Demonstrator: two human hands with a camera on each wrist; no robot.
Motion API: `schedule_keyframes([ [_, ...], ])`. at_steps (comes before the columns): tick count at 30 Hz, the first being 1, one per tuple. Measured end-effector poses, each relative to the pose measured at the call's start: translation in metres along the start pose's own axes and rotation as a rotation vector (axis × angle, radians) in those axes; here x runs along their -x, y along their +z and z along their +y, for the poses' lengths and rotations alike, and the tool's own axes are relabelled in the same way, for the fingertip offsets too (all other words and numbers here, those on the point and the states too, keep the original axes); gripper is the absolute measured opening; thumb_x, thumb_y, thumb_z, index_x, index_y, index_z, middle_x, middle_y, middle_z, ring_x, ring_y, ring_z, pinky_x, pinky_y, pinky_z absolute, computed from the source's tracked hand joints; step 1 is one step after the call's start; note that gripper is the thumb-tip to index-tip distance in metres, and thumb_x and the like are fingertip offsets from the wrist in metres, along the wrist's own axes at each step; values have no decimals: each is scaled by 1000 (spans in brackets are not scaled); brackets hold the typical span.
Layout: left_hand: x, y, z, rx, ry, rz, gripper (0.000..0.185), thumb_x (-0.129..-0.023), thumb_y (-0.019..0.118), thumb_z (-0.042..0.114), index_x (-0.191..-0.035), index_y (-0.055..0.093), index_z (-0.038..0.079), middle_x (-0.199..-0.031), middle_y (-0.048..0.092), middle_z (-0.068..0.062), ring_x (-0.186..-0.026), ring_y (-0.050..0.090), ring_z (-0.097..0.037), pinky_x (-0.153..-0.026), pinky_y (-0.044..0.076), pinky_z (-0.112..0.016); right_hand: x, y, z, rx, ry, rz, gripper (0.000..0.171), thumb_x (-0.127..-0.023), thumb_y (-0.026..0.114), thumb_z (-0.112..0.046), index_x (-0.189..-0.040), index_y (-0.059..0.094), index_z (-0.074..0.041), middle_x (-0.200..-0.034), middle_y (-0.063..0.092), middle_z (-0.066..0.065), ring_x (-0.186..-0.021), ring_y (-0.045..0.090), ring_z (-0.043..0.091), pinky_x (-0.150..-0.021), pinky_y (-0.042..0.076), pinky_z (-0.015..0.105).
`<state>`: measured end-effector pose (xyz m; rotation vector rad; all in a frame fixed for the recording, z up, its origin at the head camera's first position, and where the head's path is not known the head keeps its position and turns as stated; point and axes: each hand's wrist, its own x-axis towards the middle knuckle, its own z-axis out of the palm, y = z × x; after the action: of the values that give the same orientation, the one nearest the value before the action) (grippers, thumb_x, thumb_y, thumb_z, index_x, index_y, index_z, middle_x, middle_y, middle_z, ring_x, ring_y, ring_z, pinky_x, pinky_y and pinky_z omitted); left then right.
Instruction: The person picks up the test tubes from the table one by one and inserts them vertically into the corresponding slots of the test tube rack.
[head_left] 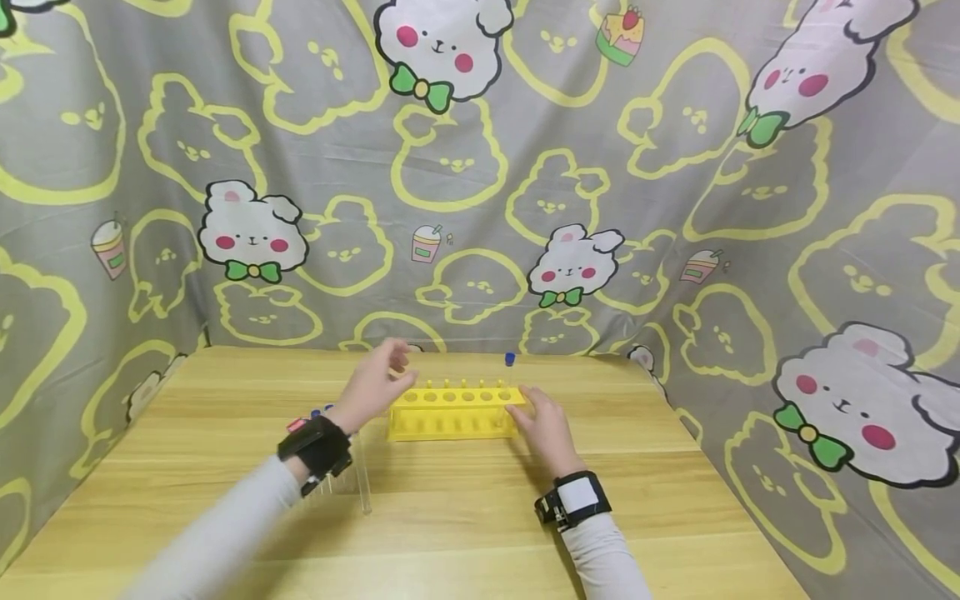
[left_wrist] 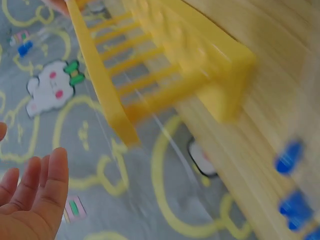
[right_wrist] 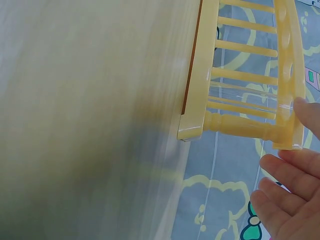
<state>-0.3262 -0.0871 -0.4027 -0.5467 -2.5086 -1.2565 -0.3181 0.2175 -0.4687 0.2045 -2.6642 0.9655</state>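
A yellow test tube rack (head_left: pixel 450 423) stands toward the back of the table, with a row of round holes along its top. One clear test tube with a blue cap (head_left: pixel 510 359) stands at its right end. My right hand (head_left: pixel 551 429) holds that end of the rack (right_wrist: pixel 287 131), thumb at the upper bar and fingertips at the end. Beside the rack's left end, my left hand (head_left: pixel 375 385) is raised with nothing in it, its fingers (left_wrist: pixel 59 172) loosely extended. Clear test tubes (head_left: pixel 363 479) are below my left wrist, partly hidden; their blue caps (left_wrist: pixel 290 157) show in the left wrist view.
The wooden table (head_left: pixel 465 533) ends at a grey patterned curtain (head_left: pixel 480 275) at the back and sides. A small red item (head_left: pixel 297 424) shows beside the left wristband, near the blue caps.
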Motion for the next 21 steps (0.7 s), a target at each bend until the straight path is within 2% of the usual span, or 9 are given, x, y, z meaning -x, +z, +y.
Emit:
schedule_keyframes([
  [3,9,-19,-15,-23,-43,4,40,-90,66,18,-123,50,2,-109,62,-18,-98,61,-28,-84,55,-42,0,0,-1,7,-7,2,55,-91,66,-33,-135,54,-2,-141,52,23,-136,43,40,-112,36,53],
  [4,13,-24,-21,-27,-63,2,40,-90,65,18,-123,50,2,-109,62,-18,-98,61,-29,-81,56,-42,0,0,-1,8,-8,3,55,-91,66,-33,-135,54,-2,-140,52,23,-137,43,40,-112,36,52],
  [9,32,-51,-49,-108,-136,-8,36,-92,63,19,-120,53,-2,-106,64,-20,-96,62,-31,-78,55,-44,-2,2,-1,12,-26,18,55,-90,67,-31,-134,54,-1,-139,53,23,-136,44,40,-111,37,53],
  [12,44,-63,-66,-159,-185,-52,33,-93,61,20,-115,54,-4,-104,65,-20,-93,63,-30,-79,55,-44,-2,2,-1,15,-30,24,54,-90,68,-30,-134,55,-1,-139,54,23,-135,45,40,-111,38,53],
  [17,61,-77,-90,-224,-281,-148,29,-92,60,20,-105,55,-6,-95,65,-20,-79,62,-24,-64,53,-34,-1,1,-1,18,-27,23,54,-90,67,-30,-133,55,-1,-138,54,22,-135,45,39,-111,38,52],
  [21,69,-83,-101,-258,-352,-211,25,-92,61,21,-94,57,-4,-82,63,-14,-65,56,-18,-55,46,-29,-1,0,-1,5,-19,17,54,-90,67,-31,-134,55,-1,-139,53,23,-136,44,40,-111,37,53],
])
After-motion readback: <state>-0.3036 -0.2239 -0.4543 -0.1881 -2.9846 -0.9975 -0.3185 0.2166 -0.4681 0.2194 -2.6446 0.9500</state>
